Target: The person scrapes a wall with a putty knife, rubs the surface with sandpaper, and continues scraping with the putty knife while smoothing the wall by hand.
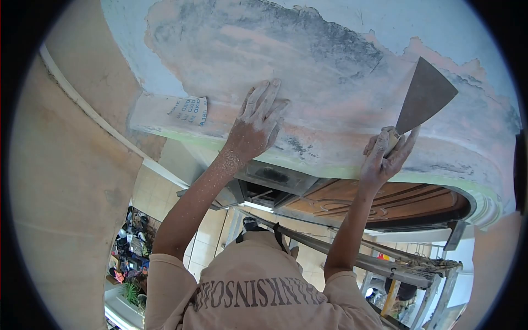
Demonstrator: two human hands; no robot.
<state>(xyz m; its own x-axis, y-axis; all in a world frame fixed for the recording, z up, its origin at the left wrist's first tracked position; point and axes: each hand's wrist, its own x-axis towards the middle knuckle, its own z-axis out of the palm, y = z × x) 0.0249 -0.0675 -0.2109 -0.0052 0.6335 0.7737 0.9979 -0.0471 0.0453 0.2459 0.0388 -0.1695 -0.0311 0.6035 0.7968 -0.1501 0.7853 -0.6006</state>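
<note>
My left hand (pixel 256 118), dusted with white powder, lies against the patchy wall (pixel 264 49) with its fingers stretched out and slightly apart. Nothing shows in it. My right hand (pixel 388 151) grips the short handle of a putty knife (pixel 429 88). Its wide grey blade points up and to the right, near the wall; whether it touches cannot be made out. A piece of sandpaper (pixel 190 110), printed side showing, rests on the moulding left of my left hand. Grey and pinkish filler covers the wall, with peeling paint edges around it.
Below the moulding is an arched brown carved wooden panel (pixel 379 201) in a dark frame. A scaffold or ladder frame (pixel 407 272) stands at the lower right. Tiled floor (pixel 206 245), a green plant (pixel 132 291) and a pile of assorted items (pixel 135 242) show far below.
</note>
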